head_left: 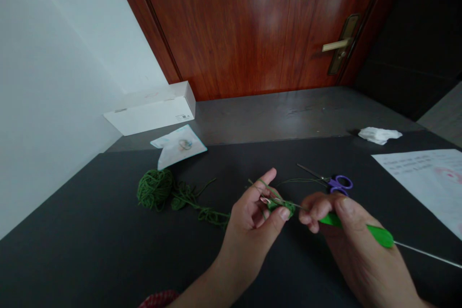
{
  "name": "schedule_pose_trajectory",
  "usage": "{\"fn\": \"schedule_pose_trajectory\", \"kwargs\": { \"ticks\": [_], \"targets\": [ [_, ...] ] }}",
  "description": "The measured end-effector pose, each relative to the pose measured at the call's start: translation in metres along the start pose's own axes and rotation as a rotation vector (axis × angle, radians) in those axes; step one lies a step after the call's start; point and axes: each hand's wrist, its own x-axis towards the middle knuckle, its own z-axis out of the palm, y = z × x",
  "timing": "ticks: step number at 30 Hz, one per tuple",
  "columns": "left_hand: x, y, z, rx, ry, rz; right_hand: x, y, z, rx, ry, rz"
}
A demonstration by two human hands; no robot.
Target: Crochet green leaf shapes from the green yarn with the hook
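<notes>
The small piece of green yarn work was held above the counter, pinched in the left hand. That hand's thumb pressed it against the fingers behind, apparently to keep it steady, while a strand crossed the raised index finger, perhaps to keep it taut. A small pale-and-reddish bit beside the piece was too small to identify.

The right hand had its fingers closed around the green handle of a hook, the thumb lying along it, likely for fine control; the thin shaft reached the work, though its very tip could not be made out.

Just beyond the right hand lay purple-handled scissors, presumably within easy reach. To the left, tangled yarn ran from near the yarn ball towards the left hand, the slack seemingly letting it feed freely. Farther out were a packet, a white box, crumpled white tissue and a printed sheet.
</notes>
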Motion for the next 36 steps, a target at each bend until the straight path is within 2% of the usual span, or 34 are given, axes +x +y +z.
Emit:
{"fn": "schedule_pose_trajectory", "kwargs": {
  "ticks": [4, 7, 10, 13, 15, 17, 21, 24, 29, 31, 33, 36],
  "targets": [
    [0.0, -0.001, 0.0, 0.008, 0.033, 0.016, -0.005, 0.003, -0.004, -0.151, -0.041, -0.096],
    [0.0, -0.001, 0.001, 0.0, 0.052, 0.007, -0.009, 0.0, -0.008, -0.362, -0.109, -0.207],
    [-0.002, -0.002, 0.005, 0.004, 0.081, -0.009, -0.011, -0.007, -0.009, -0.647, -0.209, -0.391],
    [-0.005, -0.003, 0.009, 0.001, 0.087, -0.02, -0.008, -0.01, -0.006, -0.922, -0.29, -0.656],
    [-0.007, -0.003, 0.009, -0.034, 0.059, -0.042, -0.006, -0.007, -0.006, -1.074, -0.282, -0.831],
    [-0.007, 0.0, 0.007, -0.103, 0.005, -0.089, -0.003, -0.002, -0.009, -1.18, -0.289, -0.929],
    [-0.002, 0.011, -0.004, -0.224, -0.156, -0.226, 0.003, -0.004, -0.025, -1.213, -0.501, -1.005],
    [0.002, 0.017, -0.009, -0.231, -0.22, -0.264, 0.01, -0.015, -0.04, -1.179, -0.648, -1.085],
    [0.003, 0.022, -0.012, -0.193, -0.222, -0.248, 0.015, -0.03, -0.06, -1.186, -0.73, -1.132],
    [0.003, 0.022, -0.013, -0.171, -0.237, -0.251, 0.014, -0.031, -0.063, -1.119, -0.735, -1.036],
    [0.003, 0.022, -0.014, -0.151, -0.259, -0.256, 0.011, -0.03, -0.061, -0.998, -0.697, -0.88],
    [0.002, 0.022, -0.015, -0.121, -0.297, -0.268, 0.006, -0.025, -0.054, -0.724, -0.549, -0.678]
  ]
}}
